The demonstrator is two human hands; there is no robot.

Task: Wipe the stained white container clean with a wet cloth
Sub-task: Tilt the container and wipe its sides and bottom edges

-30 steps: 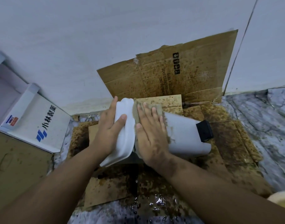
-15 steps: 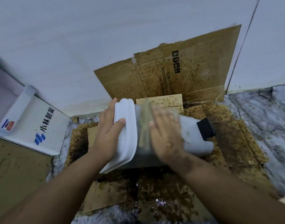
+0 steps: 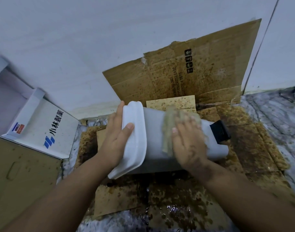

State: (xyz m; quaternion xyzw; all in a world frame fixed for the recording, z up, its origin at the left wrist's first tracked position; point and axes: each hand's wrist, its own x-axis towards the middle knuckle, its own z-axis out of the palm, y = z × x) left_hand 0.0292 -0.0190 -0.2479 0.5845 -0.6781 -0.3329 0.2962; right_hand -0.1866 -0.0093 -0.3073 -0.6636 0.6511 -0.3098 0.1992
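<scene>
The white container [image 3: 153,136] lies on its side on wet, stained cardboard, its white rimmed end to the left and a black part [image 3: 219,133] at its right end. My left hand [image 3: 117,136] grips the rimmed end, thumb over the rim. My right hand [image 3: 187,141] lies flat, fingers straight, pressing a dirty beige cloth [image 3: 167,131] onto the container's upper side. The cloth and my right hand are motion-blurred. Most of the cloth is hidden under my palm.
Stained brown cardboard [image 3: 185,77] leans against the white wall behind; more soaked cardboard [image 3: 254,148] covers the marble floor [image 3: 280,118]. A white printed box [image 3: 47,129] sits at left beside a brown carton [image 3: 17,173]. Dirty water pools near the front [image 3: 170,210].
My right hand and the cloth have slid rightward along the container, away from the rimmed end toward the black part. My left hand has kept its grip on the rim.
</scene>
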